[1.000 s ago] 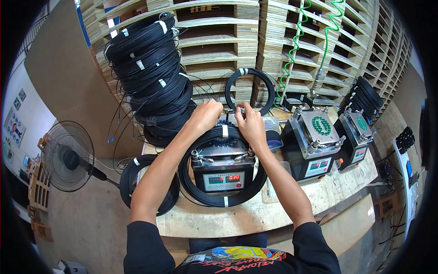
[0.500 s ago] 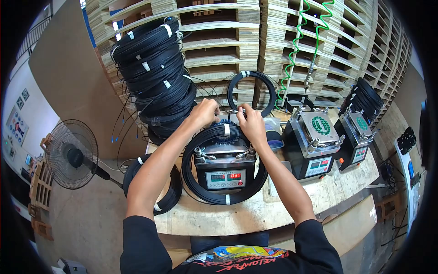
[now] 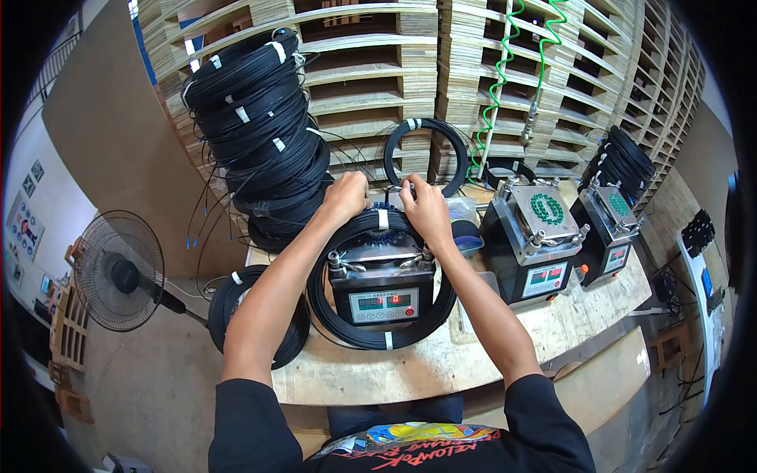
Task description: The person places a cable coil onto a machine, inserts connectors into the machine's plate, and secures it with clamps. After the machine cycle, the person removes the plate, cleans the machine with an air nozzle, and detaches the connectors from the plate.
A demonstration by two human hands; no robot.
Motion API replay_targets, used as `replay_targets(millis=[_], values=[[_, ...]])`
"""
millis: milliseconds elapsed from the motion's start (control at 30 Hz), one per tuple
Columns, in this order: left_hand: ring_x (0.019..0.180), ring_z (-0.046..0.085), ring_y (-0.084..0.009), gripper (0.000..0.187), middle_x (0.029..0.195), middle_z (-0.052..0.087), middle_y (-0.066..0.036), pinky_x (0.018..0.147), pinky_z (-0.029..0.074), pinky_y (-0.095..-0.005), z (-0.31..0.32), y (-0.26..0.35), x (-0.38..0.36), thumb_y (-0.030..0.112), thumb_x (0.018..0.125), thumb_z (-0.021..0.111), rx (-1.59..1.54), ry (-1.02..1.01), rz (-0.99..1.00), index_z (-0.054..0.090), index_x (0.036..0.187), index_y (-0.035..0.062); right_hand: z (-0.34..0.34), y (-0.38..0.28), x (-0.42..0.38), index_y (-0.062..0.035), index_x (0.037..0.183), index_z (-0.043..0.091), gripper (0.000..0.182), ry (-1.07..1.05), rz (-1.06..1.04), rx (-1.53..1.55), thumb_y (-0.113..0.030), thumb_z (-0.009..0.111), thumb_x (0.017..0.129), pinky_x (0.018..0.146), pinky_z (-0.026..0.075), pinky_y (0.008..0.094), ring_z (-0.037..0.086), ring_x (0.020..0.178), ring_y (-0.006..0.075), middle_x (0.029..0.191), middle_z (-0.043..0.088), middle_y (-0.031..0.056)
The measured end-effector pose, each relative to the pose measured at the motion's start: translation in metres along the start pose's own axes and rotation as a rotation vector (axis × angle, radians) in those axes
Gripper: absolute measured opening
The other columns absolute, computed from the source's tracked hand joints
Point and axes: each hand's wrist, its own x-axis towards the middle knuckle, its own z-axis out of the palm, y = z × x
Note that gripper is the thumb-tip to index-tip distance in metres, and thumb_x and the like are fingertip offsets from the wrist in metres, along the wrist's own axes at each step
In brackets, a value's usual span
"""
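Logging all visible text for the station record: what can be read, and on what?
"KELOMPOK": red lettering on the black shirt; the words beside it are only partly legible.
"7" and "0", probably: red digits on the front machine's display; its other digits and heading are too blurred.
Middle machine's display, right machine's display, wall posters: too small or blurred.

Bright, even indoor light, soft shadows, strong fisheye curvature, black vignetted corners.
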Motion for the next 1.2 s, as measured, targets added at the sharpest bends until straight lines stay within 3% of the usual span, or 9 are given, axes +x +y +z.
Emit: replay_targets(millis=[167, 267, 400, 533, 667, 767, 1000, 1033, 1200], values=[[0.098, 0.073, -0.0388, 0.025, 0.101, 0.075, -0.022, 0.083, 0.058, -0.0494, -0.002, 0.006, -0.01, 0.025, 0.084, 0.082, 0.009, 0.032, -0.052, 0.078, 0.092, 0.0021, -0.001, 0.001, 0.0, -0.0031, 0.098, 0.069, 0.027, -0.011, 0.027, 0.047, -0.027, 0.056, 0.1, 0.072, 0.052, 0.0568, 0.067, 0.081, 0.0471, 0.079, 0.069, 0.0252], [0.098, 0.072, -0.0381, 0.03, 0.103, 0.075, -0.021, 0.084, 0.057, -0.0505, 0.003, 0.002, -0.015, 0.033, 0.089, 0.077, -0.074, 0.102, -0.03, 0.079, 0.095, 0.0034, 0.002, 0.006, 0.005, 0.0005, 0.098, 0.069, 0.03, 0.042, -0.006, 0.062, -0.027, 0.057, 0.103, 0.067, 0.053, 0.0446, 0.068, 0.07, 0.0409, 0.074, 0.067, 0.0231], [0.113, 0.064, -0.0389, 0.031, 0.117, 0.069, -0.018, 0.094, 0.051, -0.0504, 0.023, 0.001, -0.024, 0.036, 0.097, 0.066, -0.259, 0.43, 0.078, 0.074, 0.113, 0.0097, 0.009, 0.025, 0.013, 0.0007, 0.097, 0.068, 0.033, 0.071, 0.015, 0.334, -0.031, 0.061, 0.102, 0.063, 0.051, 0.0456, 0.064, 0.066, 0.0435, 0.068, 0.066, 0.02], [0.116, 0.061, -0.0388, 0.028, 0.121, 0.067, -0.015, 0.097, 0.049, -0.0517, 0.03, 0.0, -0.025, 0.031, 0.1, 0.06, -0.393, 0.434, 0.0, 0.069, 0.118, 0.0118, 0.016, 0.057, 0.039, -0.0023, 0.109, 0.07, 0.03, 0.063, 0.075, 0.192, -0.03, 0.067, 0.097, 0.078, 0.054, 0.047, 0.07, 0.087, 0.0357, 0.094, 0.072, 0.0232], [0.114, 0.062, -0.0388, 0.026, 0.119, 0.067, -0.016, 0.096, 0.048, -0.0532, 0.028, 0.005, -0.031, 0.028, 0.101, 0.056, -0.325, 0.483, -0.029, 0.069, 0.115, 0.0103, 0.033, 0.08, 0.075, -0.0049, 0.121, 0.069, 0.054, -0.227, 0.047, -0.009, -0.046, 0.078, 0.087, 0.088, 0.054, 0.0473, 0.069, 0.097, 0.0372, 0.104, 0.071, 0.0229], [0.1, 0.067, -0.0371, 0.023, 0.107, 0.068, -0.017, 0.085, 0.052, -0.0457, 0.029, 0.006, -0.032, 0.023, 0.1, 0.058, -0.317, 0.553, -0.069, 0.07, 0.109, 0.0059, 0.05, 0.083, 0.099, -0.015, 0.128, 0.07, 0.069, -0.682, 0.18, -0.286, -0.059, 0.083, 0.076, 0.1, 0.053, 0.0474, 0.065, 0.122, 0.0359, 0.131, 0.069, 0.0166], [0.102, 0.066, -0.0409, 0.025, 0.112, 0.066, -0.019, 0.087, 0.052, -0.0493, 0.021, 0.011, -0.036, 0.026, 0.098, 0.058, -0.35, 0.448, -0.159, 0.07, 0.11, 0.0074, 0.05, 0.052, 0.118, -0.0102, 0.123, 0.073, 0.047, -0.608, 0.375, -0.465, -0.04, 0.074, 0.087, 0.103, 0.052, 0.0459, 0.063, 0.127, 0.0333, 0.133, 0.068, 0.0147], [0.103, 0.066, -0.0407, 0.025, 0.112, 0.066, -0.019, 0.087, 0.053, -0.0493, 0.02, 0.013, -0.037, 0.025, 0.097, 0.059, -0.36, 0.438, -0.171, 0.07, 0.11, 0.0076, 0.048, 0.058, 0.118, -0.0064, 0.12, 0.073, 0.036, -0.556, 0.415, -0.415, -0.025, 0.07, 0.089, 0.09, 0.06, 0.046, 0.072, 0.11, 0.0334, 0.129, 0.07, 0.0163], [0.103, 0.066, -0.0406, 0.024, 0.111, 0.066, -0.019, 0.087, 0.053, -0.049, 0.024, 0.005, -0.034, 0.025, 0.096, 0.06, -0.384, 0.454, -0.159, 0.07, 0.11, 0.0083, 0.035, 0.091, 0.121, -0.0017, 0.117, 0.066, 0.031, -0.577, 0.656, -0.045, -0.009, 0.065, 0.087, 0.052, 0.065, 0.041, 0.075, 0.064, 0.0328, 0.11, 0.071, 0.0235]])
